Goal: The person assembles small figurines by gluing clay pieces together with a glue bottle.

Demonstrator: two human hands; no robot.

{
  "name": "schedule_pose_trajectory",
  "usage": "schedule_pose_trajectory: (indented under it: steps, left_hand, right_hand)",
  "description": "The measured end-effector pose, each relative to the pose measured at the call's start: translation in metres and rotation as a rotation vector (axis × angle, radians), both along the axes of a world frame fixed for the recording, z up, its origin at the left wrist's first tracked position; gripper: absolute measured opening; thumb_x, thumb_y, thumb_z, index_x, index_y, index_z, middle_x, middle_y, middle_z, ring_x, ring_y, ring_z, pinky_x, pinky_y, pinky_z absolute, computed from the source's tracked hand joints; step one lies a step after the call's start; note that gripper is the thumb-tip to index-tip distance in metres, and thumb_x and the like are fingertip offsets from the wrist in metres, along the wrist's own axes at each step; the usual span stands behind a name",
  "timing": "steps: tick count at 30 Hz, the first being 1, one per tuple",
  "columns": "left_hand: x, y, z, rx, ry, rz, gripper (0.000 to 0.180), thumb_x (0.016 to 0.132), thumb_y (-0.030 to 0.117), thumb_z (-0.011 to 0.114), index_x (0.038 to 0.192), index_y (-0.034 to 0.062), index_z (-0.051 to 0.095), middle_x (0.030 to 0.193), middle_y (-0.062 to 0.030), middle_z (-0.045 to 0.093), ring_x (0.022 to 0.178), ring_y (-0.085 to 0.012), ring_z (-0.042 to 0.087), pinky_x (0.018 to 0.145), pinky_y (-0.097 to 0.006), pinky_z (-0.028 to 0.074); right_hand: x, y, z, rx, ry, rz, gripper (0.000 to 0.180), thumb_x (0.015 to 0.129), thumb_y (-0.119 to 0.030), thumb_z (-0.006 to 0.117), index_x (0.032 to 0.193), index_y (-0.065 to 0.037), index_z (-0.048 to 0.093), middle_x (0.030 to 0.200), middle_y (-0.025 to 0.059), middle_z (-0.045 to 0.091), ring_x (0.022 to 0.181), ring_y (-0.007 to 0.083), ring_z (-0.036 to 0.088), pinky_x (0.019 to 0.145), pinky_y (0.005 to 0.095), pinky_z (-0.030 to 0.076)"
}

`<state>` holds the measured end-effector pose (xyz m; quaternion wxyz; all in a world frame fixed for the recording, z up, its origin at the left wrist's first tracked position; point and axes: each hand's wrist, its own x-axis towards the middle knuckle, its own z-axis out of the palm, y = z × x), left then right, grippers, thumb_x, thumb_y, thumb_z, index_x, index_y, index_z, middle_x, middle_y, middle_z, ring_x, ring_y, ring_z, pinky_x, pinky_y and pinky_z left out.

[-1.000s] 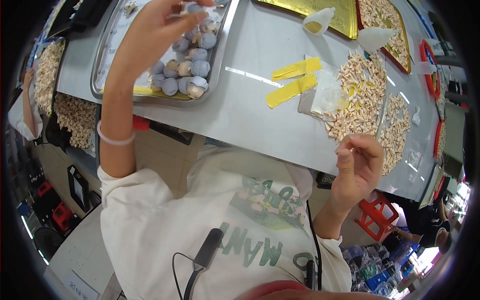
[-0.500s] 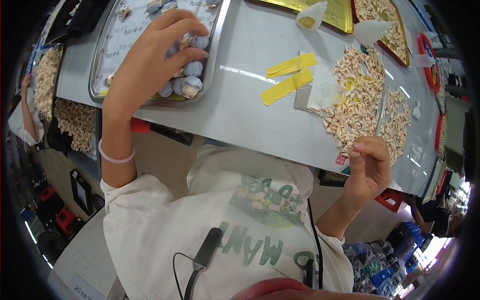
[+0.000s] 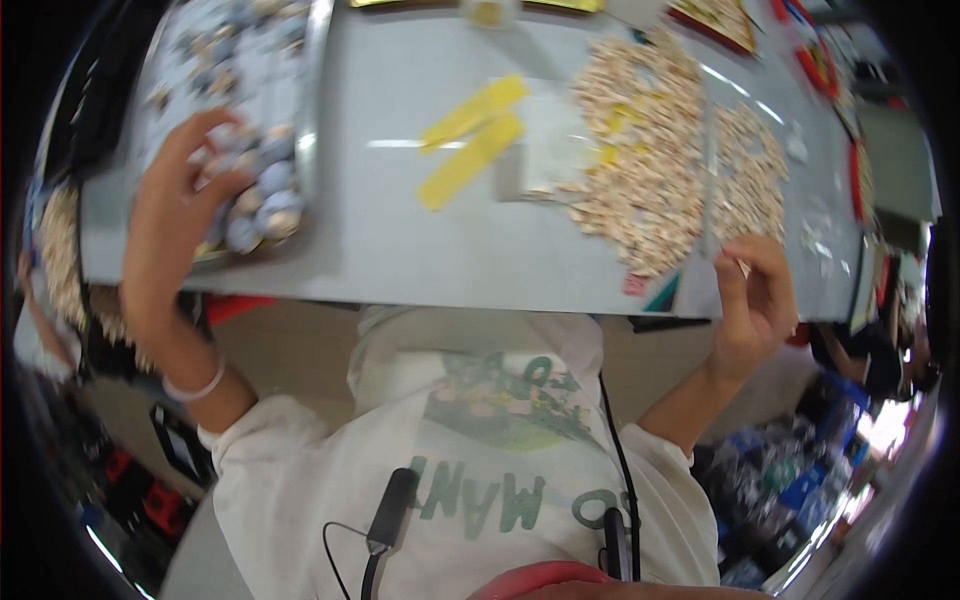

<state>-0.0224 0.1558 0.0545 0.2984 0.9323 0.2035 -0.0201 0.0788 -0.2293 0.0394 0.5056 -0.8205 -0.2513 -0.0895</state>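
Observation:
A metal tray (image 3: 312,120) with a white lining stands at the left, holding small rounded pieces in grey-blue and cream (image 3: 272,180), bunched at its near right corner. Over that bunch hovers my left hand (image 3: 175,200), its thumb and forefinger curved and apart. Motion blurs it, and no held piece shows. At the right, my right hand (image 3: 755,300) is closed in a pinch by the table's near edge; whatever lies between its fingertips is too small to make out. Just beyond it spreads a pile of small cream pointed pieces (image 3: 650,180), with a smaller pile (image 3: 750,170) alongside.
Two yellow tape strips (image 3: 470,165) lie mid-table beside a clear-white square sheet (image 3: 550,150). Gold-rimmed trays (image 3: 715,20) stand at the far edge, and a white-bodied container (image 3: 488,12) at the top. Another person's arm (image 3: 45,315) shows far left.
My view has shifted, so the table sits differently in it. My left hand has drawn back left from the bunched pieces. My right hand keeps its pinch.

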Motion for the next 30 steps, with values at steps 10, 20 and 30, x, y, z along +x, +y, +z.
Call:
schedule_pose_trajectory:
  steps: [10, 20, 30]
  left_hand:
    - [-0.012, 0.016, -0.011, -0.036, -0.028, -0.054, 0.024, 0.081, 0.013, 0.053, 0.103, 0.0049, 0.049, 0.088, -0.002, 0.046, 0.074, -0.0086, 0.044, 0.068, -0.021, 0.037]
    - [-0.022, 0.002, -0.003, -0.03, -0.305, 0.11, 0.016, 0.082, 0.01, 0.051, 0.096, 0.0026, 0.048, 0.095, -0.0047, 0.049, 0.087, -0.0118, 0.045, 0.08, -0.024, 0.034]
    - [-0.017, -0.074, -0.013, -0.605, -0.51, -0.241, 0.021, 0.075, 0.011, 0.059, 0.084, 0.0038, 0.042, 0.09, -0.0112, 0.045, 0.086, -0.0229, 0.047, 0.072, -0.029, 0.04]
  right_hand:
    - [0.047, -0.071, -0.003, -0.432, -0.062, -0.256, 0.021, 0.069, -0.001, 0.055, 0.09, -0.004, 0.059, 0.084, 0.0061, 0.058, 0.07, 0.0142, 0.053, 0.065, 0.0242, 0.041]
    - [0.055, -0.066, -0.013, -0.412, 0.006, -0.238, 0.011, 0.068, 0.002, 0.057, 0.079, 0.0, 0.06, 0.075, 0.0056, 0.056, 0.063, 0.0133, 0.053, 0.058, 0.0234, 0.042]
    - [0.052, -0.071, -0.009, -0.234, -0.086, -0.32, 0.01, 0.071, 0.002, 0.06, 0.08, 0.001, 0.062, 0.081, 0.0062, 0.06, 0.068, 0.01, 0.053, 0.06, 0.021, 0.042]
